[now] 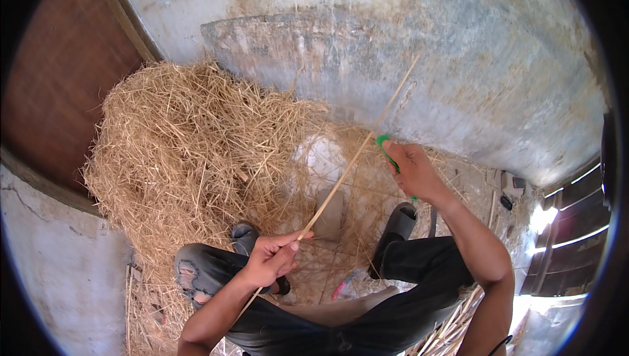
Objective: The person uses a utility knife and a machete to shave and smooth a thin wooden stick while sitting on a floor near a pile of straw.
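Observation:
My left hand (272, 261) is closed around a long thin pale stick (338, 182) that looks like split bamboo or cane. It slants from beside my left thigh up and right toward the wall. My right hand (416, 171) grips a small green-handled tool (383, 140). One green end shows past the thumb, close to the stick's upper half, and a bit of green shows below the palm. I cannot tell whether the tool touches the stick, and its blade, if it has one, is hidden.
A big heap of dry straw (190, 140) lies at the left against a worn grey wall (393, 35). A brown board (65, 74) stands behind it. Between my dark slippers (397, 222) is a flat block (331, 215). Cut sticks (452, 326) lie by my right thigh.

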`<move>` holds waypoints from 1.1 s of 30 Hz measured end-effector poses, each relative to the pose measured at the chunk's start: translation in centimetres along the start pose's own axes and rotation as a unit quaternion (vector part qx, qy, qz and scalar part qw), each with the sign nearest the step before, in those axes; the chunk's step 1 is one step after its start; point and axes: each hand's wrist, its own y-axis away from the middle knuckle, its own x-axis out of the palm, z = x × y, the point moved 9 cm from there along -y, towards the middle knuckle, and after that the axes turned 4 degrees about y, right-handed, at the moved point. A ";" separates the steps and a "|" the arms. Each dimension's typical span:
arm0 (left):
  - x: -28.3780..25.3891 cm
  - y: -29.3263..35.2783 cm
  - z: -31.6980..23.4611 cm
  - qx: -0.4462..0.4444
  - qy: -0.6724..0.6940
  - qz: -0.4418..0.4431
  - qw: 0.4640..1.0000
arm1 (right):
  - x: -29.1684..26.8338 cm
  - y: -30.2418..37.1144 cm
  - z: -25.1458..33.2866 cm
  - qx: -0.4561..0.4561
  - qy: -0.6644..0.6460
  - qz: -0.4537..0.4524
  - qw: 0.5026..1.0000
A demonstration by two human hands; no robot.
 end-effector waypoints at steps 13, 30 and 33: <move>0.0 -0.5 -0.6 0.028 -0.062 -0.018 0.997 | -1.4 -0.2 1.3 -0.095 -0.130 -0.071 0.984; 0.3 -0.5 0.8 0.056 -0.208 -0.051 0.975 | -0.9 1.3 4.2 -0.277 0.231 -0.192 0.913; 0.0 -0.2 1.3 0.032 -0.203 -0.054 0.977 | 0.6 1.5 4.5 -0.296 0.283 -0.160 0.898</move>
